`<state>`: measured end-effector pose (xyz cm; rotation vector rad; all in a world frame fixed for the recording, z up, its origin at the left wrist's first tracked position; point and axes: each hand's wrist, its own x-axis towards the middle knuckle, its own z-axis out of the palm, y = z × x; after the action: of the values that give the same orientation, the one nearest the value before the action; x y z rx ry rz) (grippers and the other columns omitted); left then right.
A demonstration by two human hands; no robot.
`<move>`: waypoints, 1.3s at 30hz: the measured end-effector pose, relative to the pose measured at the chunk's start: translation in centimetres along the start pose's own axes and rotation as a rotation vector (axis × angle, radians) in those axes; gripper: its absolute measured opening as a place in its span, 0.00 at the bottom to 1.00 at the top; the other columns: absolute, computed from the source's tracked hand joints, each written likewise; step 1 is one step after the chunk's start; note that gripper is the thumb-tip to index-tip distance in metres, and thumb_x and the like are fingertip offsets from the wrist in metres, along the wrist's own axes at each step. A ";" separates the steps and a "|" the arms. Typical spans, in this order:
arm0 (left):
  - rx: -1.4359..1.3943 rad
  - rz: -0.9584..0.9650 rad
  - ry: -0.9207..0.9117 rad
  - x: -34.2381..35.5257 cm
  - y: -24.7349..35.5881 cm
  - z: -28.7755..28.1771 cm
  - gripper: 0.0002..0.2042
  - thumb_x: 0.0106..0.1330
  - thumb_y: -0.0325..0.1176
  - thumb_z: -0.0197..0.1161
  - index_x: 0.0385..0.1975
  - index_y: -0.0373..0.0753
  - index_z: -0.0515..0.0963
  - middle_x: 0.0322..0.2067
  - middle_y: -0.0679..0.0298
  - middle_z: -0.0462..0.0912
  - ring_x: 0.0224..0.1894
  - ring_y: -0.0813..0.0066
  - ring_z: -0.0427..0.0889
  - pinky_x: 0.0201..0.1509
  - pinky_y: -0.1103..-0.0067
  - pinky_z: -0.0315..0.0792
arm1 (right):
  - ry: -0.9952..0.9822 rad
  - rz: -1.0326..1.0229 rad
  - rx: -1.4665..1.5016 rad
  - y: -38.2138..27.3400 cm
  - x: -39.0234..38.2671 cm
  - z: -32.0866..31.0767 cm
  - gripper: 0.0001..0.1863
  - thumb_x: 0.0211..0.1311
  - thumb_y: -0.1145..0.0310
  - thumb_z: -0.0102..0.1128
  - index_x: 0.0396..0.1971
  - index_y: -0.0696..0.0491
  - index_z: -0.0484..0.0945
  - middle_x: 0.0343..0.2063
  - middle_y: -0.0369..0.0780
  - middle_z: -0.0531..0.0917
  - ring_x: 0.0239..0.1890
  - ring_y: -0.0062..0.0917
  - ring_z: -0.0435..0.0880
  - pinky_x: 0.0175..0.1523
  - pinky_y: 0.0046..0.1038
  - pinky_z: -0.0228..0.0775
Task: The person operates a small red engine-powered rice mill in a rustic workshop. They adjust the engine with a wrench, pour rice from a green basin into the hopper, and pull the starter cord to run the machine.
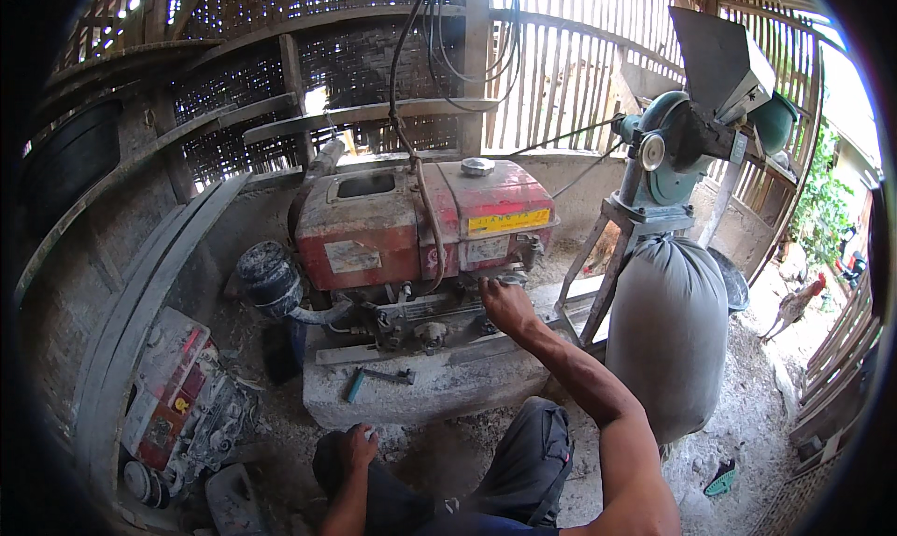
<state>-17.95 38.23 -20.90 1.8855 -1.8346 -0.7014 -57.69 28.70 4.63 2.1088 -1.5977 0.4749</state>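
My right arm stretches forward to the red diesel engine point(425, 220). My right hand point(505, 304) is closed at the engine's lower right front, just below a small round metal part point(511, 278). What its fingers grip is hidden behind the hand. My left hand point(358, 445) rests at my left knee with its fingers curled in; a small pale spot shows at the fingertips, too small to name. A crank-like metal tool point(388, 376) with a blue-green grip point(355, 385) lies on the dusty concrete base point(430, 391) under the engine.
Right of the engine stands a green grinding mill point(668, 153) with a metal hopper point(719, 64), joined by a belt point(570, 142). A full grey sack point(668, 335) hangs beneath it. Another dusty engine point(177, 396) sits at left. A chicken point(794, 307) stands at far right.
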 end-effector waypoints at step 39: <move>0.048 0.083 0.041 0.9 -2.0 1.4 0.14 0.59 0.40 0.64 0.42 0.41 0.80 0.43 0.55 0.83 0.47 0.54 0.80 0.51 0.66 0.73 | 0.002 -0.047 -0.035 -0.1 0.1 -0.4 0.12 0.50 0.73 0.56 0.35 0.61 0.72 0.27 0.47 0.80 0.28 0.39 0.85 0.28 0.35 0.78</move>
<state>-17.21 37.53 -23.29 1.8280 -1.9078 -0.5911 -57.61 28.87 5.01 2.1145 -1.5406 0.4306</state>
